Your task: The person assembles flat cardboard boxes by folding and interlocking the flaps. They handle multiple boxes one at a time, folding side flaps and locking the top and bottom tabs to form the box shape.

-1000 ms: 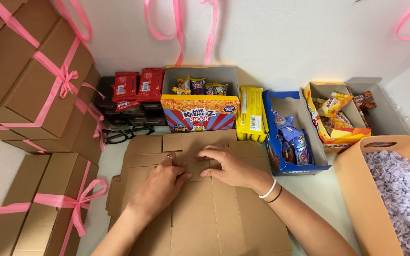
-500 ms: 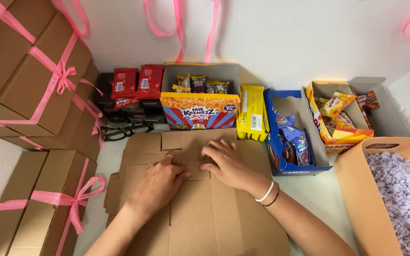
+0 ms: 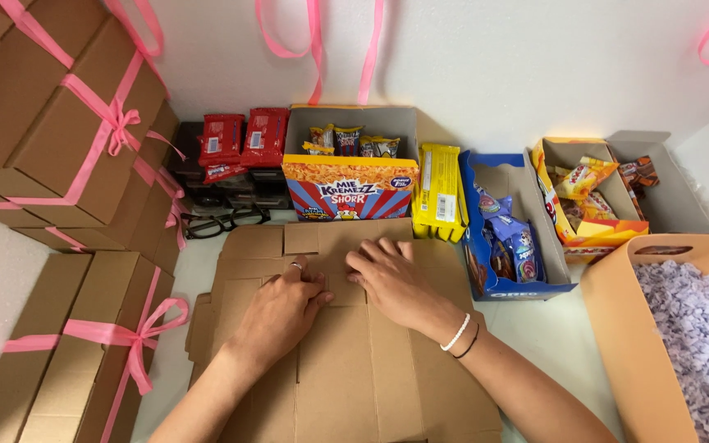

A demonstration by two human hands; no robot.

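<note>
A flat, unfolded brown cardboard box blank [image 3: 346,377] lies on the white table in front of me. My left hand [image 3: 281,312], with a ring on one finger, presses on the blank's middle, fingertips pinching at a small flap. My right hand [image 3: 391,279], with a white and a black band at the wrist, lies flat on the cardboard just right of it, fingers spread toward the far edge. The two hands nearly touch.
Brown boxes tied with pink ribbon [image 3: 67,139] are stacked at the left. Open cartons of snack packets [image 3: 348,176] stand along the far wall, with red packets [image 3: 240,135] and black glasses [image 3: 223,221]. An orange bin of shredded paper [image 3: 683,328] stands at the right.
Both hands have shifted slightly on the cardboard; the left fingertips have moved closer to the right hand at the small flap.
</note>
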